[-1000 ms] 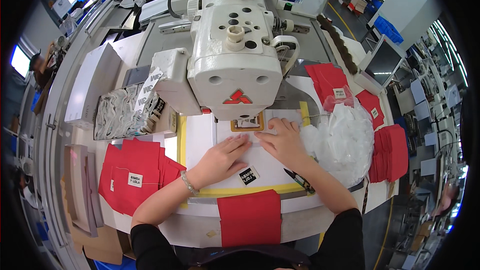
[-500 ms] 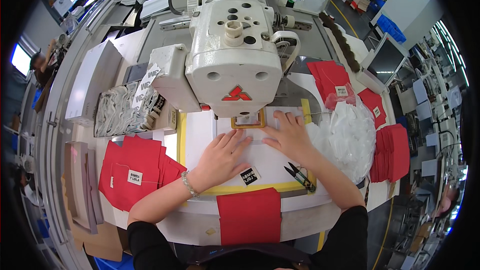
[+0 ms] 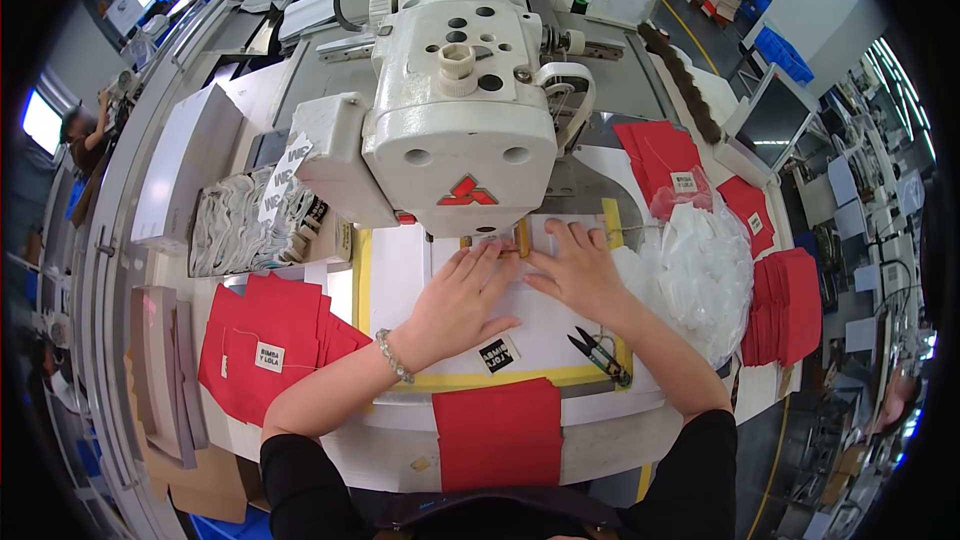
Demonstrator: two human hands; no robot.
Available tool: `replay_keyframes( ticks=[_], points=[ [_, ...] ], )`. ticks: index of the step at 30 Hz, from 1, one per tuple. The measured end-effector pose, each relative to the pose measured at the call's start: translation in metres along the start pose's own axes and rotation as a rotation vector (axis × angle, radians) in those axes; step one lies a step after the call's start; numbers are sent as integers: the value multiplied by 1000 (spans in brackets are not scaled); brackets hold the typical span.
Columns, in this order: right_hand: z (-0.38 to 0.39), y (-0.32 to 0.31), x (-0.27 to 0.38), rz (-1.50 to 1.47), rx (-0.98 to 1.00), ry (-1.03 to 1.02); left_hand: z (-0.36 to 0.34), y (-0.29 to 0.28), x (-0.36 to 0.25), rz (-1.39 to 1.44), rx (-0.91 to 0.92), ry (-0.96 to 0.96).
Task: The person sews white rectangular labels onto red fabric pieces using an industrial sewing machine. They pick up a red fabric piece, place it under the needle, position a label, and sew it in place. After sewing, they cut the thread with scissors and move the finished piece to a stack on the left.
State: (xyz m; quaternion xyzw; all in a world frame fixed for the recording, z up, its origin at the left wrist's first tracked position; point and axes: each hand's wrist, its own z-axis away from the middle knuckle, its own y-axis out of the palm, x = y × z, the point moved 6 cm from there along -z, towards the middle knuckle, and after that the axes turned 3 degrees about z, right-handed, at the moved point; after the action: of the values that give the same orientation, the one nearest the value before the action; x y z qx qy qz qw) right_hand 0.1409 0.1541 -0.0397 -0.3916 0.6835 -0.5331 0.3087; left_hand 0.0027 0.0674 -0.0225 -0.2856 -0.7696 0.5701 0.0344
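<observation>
My left hand [image 3: 462, 298], with a beaded bracelet on its wrist, lies palm down with fingers stretched out. Its fingertips reach onto the small yellow-brown frame [image 3: 523, 238] below the white sewing machine head [image 3: 460, 155]. To the right of that frame, my right hand [image 3: 582, 268] rests flat on the white work plate [image 3: 400, 285], fingers apart. Neither hand visibly grips anything. What lies under the left fingertips is hidden. Nearer to me are a small black-and-white label [image 3: 498, 353] and dark-bladed thread snips [image 3: 600, 355].
Red fabric pieces [image 3: 497, 435] lie at the front edge; more red pieces [image 3: 265, 340] sit at left and a red stack [image 3: 782, 305] at right. A box of labels [image 3: 235, 225] stands left. White pieces in a clear plastic bag [image 3: 700, 280] lie right, near a monitor [image 3: 765, 125].
My left hand has moved forward and right, so its fingertips now cover part of the frame. The right hand has barely moved. The machine head appears slightly further left.
</observation>
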Motion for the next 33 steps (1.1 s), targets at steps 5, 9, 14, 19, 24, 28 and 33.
replay_keyframes(
  ticks=[5,9,14,19,24,28,33],
  points=[
    [-1,-4,4,13,-68,3,-7,4,6,14,35,-46],
    [0,-3,4,10,-89,9,-10,6,9,23,25,-40],
    [0,-4,5,6,-85,11,-12,9,11,9,33,-43],
    [1,-5,5,0,-96,13,-14,11,11,-19,20,-13],
    [2,-5,4,-4,-100,16,-13,17,15,-22,12,-4],
    [5,-7,3,-15,-15,49,-14,15,14,-31,8,16],
    [25,-36,5,-23,-10,105,-14,12,18,21,43,9]
  ],
)
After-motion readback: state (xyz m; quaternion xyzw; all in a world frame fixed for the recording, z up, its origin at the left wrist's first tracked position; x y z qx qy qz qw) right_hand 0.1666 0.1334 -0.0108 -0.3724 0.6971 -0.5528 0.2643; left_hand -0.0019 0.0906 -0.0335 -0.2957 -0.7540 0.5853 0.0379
